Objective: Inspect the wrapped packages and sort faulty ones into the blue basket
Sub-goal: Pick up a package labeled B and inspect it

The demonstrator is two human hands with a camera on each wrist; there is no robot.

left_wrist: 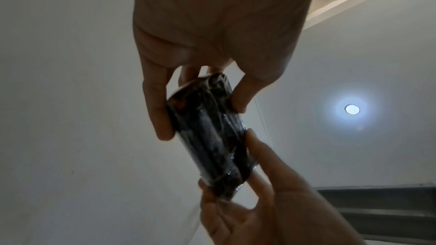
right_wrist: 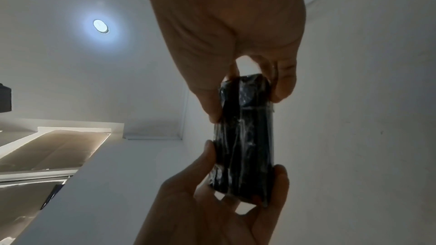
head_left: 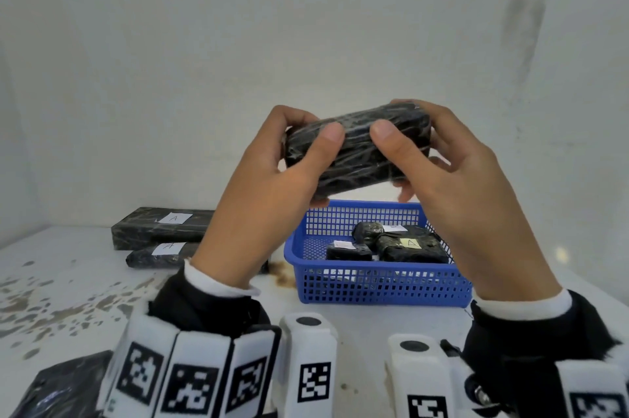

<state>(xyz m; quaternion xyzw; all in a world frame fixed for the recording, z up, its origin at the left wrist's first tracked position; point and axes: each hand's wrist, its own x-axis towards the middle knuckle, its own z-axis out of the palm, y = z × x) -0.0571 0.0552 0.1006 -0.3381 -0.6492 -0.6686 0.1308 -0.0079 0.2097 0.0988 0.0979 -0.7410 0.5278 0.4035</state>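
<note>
I hold one black package [head_left: 357,148] wrapped in clear film at chest height, tilted up to the right, above the blue basket [head_left: 374,285]. My left hand [head_left: 315,148] grips its left end, thumb on the near face. My right hand [head_left: 400,145] grips the right end the same way. No label shows on the face turned to me. The left wrist view shows the package [left_wrist: 212,137] end-on between both hands, and the right wrist view shows the package [right_wrist: 245,137] likewise. Several wrapped packages [head_left: 408,247] lie inside the basket.
Two long black packages [head_left: 153,228] with white "A" labels lie at the back left of the stained white table [head_left: 68,281]. Another dark package [head_left: 58,387] sits at the near left edge. A white wall stands close behind.
</note>
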